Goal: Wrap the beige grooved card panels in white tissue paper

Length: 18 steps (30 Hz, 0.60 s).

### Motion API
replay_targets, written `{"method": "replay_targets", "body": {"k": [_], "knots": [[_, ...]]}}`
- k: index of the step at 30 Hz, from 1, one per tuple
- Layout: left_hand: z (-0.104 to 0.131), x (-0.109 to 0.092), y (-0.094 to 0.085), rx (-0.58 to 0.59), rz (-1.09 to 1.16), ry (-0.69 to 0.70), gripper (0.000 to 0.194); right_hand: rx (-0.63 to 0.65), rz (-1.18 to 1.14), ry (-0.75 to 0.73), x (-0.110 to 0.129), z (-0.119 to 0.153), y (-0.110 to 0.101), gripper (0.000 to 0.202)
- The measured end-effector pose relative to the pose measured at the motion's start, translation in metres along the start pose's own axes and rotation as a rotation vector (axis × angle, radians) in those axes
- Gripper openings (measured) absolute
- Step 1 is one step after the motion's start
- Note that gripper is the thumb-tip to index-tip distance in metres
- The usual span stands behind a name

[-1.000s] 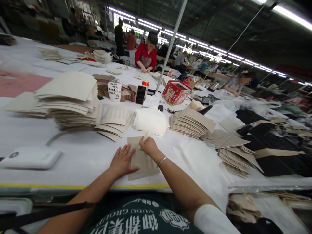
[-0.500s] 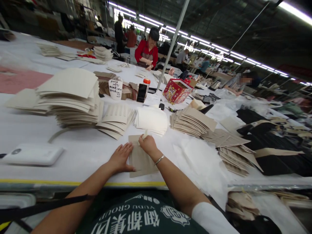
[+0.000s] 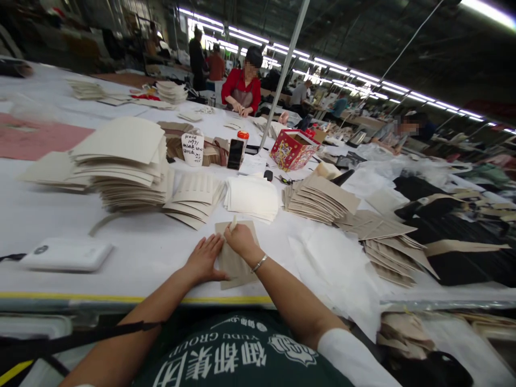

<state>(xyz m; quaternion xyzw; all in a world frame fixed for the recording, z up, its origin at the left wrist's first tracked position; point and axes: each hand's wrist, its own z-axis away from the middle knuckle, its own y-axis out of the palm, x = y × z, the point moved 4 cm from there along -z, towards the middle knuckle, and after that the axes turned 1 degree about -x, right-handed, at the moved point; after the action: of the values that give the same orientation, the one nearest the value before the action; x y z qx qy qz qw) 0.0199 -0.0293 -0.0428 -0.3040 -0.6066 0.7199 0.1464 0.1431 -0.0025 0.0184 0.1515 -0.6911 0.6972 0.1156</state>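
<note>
The right hand (image 3: 241,240) pinches a small pale marking stick (image 3: 233,223) between closed fingers, its tip on the far edge of a beige fabric panel (image 3: 234,260). The left hand (image 3: 205,260) lies flat, fingers spread, pressing the panel's left side onto the white table (image 3: 153,252) close to the yellow-edged near rim. The step in hand looks like marking the panel; the next stroke calls for the flat hand to keep the cloth from creeping while the stick runs along it.

Just beyond the panel sits a stack of white sheets (image 3: 252,198), with a fanned pile of ribbed pieces (image 3: 192,198) to its left and a tall cream stack (image 3: 124,161) further left. A tan stack (image 3: 318,200) lies to the right, and a white device (image 3: 66,254) rests near the left edge. A person in red (image 3: 242,88) works well apart at the far side. The white sheets crowd the stick's forward reach.
</note>
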Motion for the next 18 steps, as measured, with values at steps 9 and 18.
{"method": "replay_targets", "body": {"k": [9,18], "knots": [[0.002,0.001,0.003,-0.052,0.053,-0.004,0.114,0.113,0.029,-0.064,-0.006,0.072,0.009,0.030],[0.006,0.000,-0.005,-0.016,0.119,-0.030,0.119,-0.064,-0.036,-0.040,0.009,0.013,0.005,0.024]]}}
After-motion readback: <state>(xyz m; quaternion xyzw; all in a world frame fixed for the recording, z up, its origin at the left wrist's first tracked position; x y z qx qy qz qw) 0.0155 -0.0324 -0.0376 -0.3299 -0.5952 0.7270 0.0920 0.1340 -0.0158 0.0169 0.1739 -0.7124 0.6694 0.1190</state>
